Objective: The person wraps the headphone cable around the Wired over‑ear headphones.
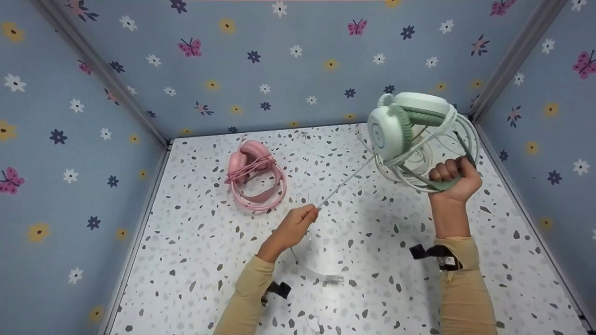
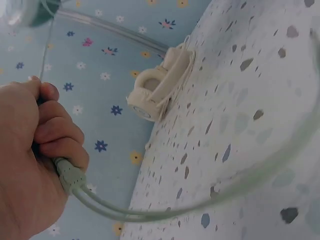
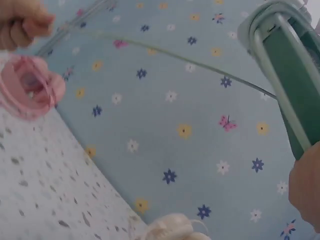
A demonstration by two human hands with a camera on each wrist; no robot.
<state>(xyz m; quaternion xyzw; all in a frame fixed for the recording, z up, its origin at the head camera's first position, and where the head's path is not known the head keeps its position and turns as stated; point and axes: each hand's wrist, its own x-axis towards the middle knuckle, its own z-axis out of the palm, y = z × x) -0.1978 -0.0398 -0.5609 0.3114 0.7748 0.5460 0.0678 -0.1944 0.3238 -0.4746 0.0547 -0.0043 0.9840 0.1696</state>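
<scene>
My right hand grips the headband of pale green headphones, lifted above the speckled surface with the ear cups at the far end. Loops of cable wrap round the ear cups and headband. From them a length of thin cable runs straight down to my left hand, whose curled fingers hold it. Below that fist, in the left wrist view, the cable's splitter sticks out and two strands curve away. The loose end lies low, near the surface, in the head view.
Pink headphones with their cable wrapped round them lie on the left of the speckled surface. Cream headphones rest by the back wall, largely hidden behind the green pair in the head view. Flowered walls enclose the back and sides.
</scene>
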